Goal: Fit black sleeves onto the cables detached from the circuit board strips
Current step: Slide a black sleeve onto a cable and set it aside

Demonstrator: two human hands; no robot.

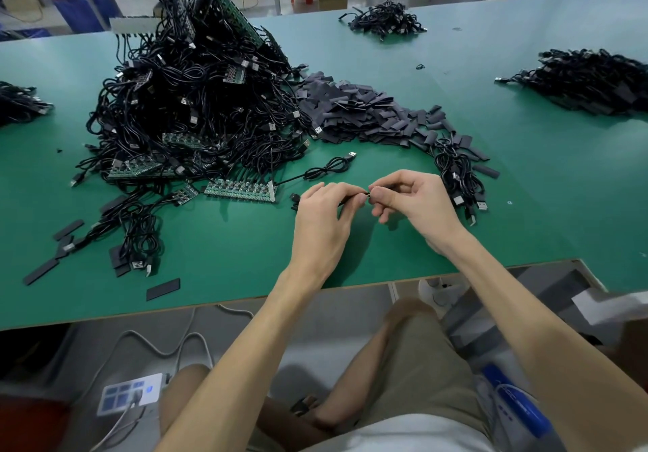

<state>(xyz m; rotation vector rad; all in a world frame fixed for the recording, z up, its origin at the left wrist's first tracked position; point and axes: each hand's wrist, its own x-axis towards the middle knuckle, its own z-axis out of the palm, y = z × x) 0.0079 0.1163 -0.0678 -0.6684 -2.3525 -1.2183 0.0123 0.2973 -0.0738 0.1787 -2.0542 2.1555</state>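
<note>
Hands meet above the tabletop point(526, 206), left hand point(324, 213) and right hand point(417, 202) pinching 1 thin black cable point(364, 194), circuit board strip point(240, 190) just left, sleeve pile point(364, 115) and cable heap point(196, 101) behind.

Factory floor: long green workbench point(245, 241), cable heaps point(196, 101), blue crates point(84, 9).

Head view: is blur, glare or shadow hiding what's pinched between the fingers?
Head view: even light, no glare on the green table; a soft shadow lies under the left hand and right hand; wide-angle distortion bows the table's edges; no motion blur, but the cable pinched between them is tiny and mostly covered.
</note>
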